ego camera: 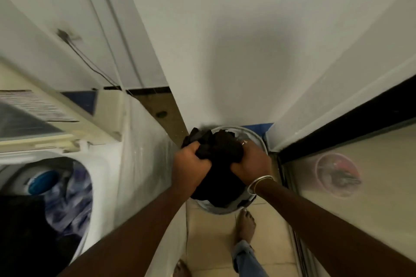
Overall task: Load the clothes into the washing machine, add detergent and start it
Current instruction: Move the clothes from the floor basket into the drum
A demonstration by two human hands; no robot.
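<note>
One washer (67,177), lid open, and one bucket (258,139) on the floor. Left hand (191,164) and right hand (252,164), arms extended, both with fingers clenched on one black bundle (220,164) over the bucket.

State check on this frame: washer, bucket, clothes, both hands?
washing machine: lid up, tub open, patterned clothes already inside.
black clothes: bunched, lifted over the bucket, lower part hangs into it.
bucket: upright on the floor beside the machine, contents mostly hidden.
left hand: grip closed on the black clothes.
right hand: grip closed on the black clothes, bangle at the wrist.
</note>
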